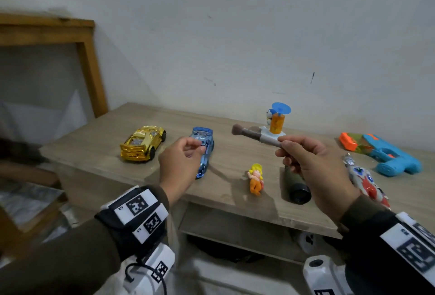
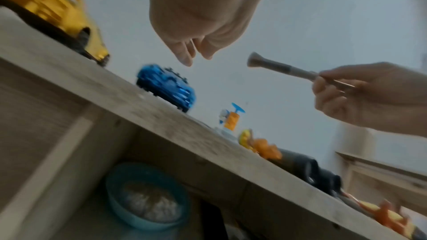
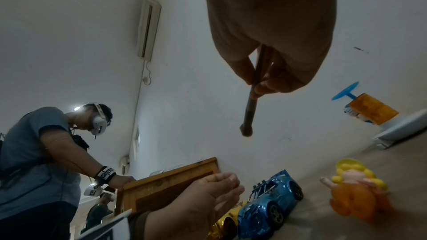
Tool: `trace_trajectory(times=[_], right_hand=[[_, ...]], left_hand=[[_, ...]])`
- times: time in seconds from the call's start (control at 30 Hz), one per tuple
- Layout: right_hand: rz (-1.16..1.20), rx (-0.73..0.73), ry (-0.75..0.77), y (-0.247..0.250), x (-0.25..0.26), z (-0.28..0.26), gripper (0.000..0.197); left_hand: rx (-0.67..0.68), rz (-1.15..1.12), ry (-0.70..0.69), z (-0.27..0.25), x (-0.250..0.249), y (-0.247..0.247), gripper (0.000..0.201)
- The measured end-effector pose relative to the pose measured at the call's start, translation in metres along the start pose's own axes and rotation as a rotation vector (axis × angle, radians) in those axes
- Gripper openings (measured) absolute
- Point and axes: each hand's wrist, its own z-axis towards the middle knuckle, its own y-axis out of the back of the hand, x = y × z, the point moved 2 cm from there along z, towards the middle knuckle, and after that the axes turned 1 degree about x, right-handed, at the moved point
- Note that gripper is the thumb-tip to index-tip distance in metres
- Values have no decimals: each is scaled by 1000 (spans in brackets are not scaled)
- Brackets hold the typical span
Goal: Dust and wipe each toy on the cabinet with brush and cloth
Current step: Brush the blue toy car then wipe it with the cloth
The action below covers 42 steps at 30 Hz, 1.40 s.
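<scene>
Head view: the right hand [image 1: 315, 165] pinches the handle of a small brush [image 1: 256, 135] between thumb and curled fingers, holding it in the air above the surface [image 1: 94, 144] with the bristle head pointing left and away from the person. The left hand [image 1: 181, 160] hovers over the blue toy car [image 1: 204, 151], its fingers loosely curled with thumb and forefinger tips close together; it has hold of nothing, and in the left wrist view it is plainly clear of the car.

On the surface, from left to right: a gold toy car [image 1: 142, 142] well to the left; the blue toy car just beside it; a small doll with yellow hair [image 1: 256, 178] lying on its back near the front edge; a dark cylindrical toy [image 1: 296, 188] lying on its side, partly hidden below the right hand; a red, white and blue figure [image 1: 366, 180] lying flat; and a blue and orange toy water gun [image 1: 386, 153] at the far right. Near the wall stands an orange toy with a blue disc on top [image 1: 277, 118] on a pale base, upright. A cloth is not identifiable in any view.

Left wrist view: below the surface, a blue bowl [image 2: 148, 198] with pale contents sits in the open compartment.

Right wrist view: a second person [image 3: 46, 161] wearing a headset stands by a wooden frame [image 3: 166, 183] at the left.
</scene>
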Motion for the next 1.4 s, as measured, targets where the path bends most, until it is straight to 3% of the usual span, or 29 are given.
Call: trace_trajectory(times=[0.07, 0.23, 0.6, 0.83, 1.0, 1.17, 1.4], right_hand=[[-5, 15, 11, -9, 0, 1, 15], [-44, 44, -4, -26, -2, 2, 15], [-61, 20, -60, -24, -8, 6, 15], [-50, 29, -63, -29, -13, 5, 15], [-29, 26, -67, -26, -15, 5, 15], [-29, 16, -75, -22, -17, 3, 15], [50, 2, -70, -13, -15, -5, 15]], left_hand=[[18, 55, 76, 13, 11, 14, 24], [210, 186, 290, 34, 30, 18, 50], [308, 252, 288, 48, 29, 5, 45], [326, 41, 415, 54, 33, 0, 41], [333, 0, 443, 56, 32, -3, 23], [374, -109, 498, 56, 31, -2, 40], [428, -219, 436, 27, 20, 7, 39]])
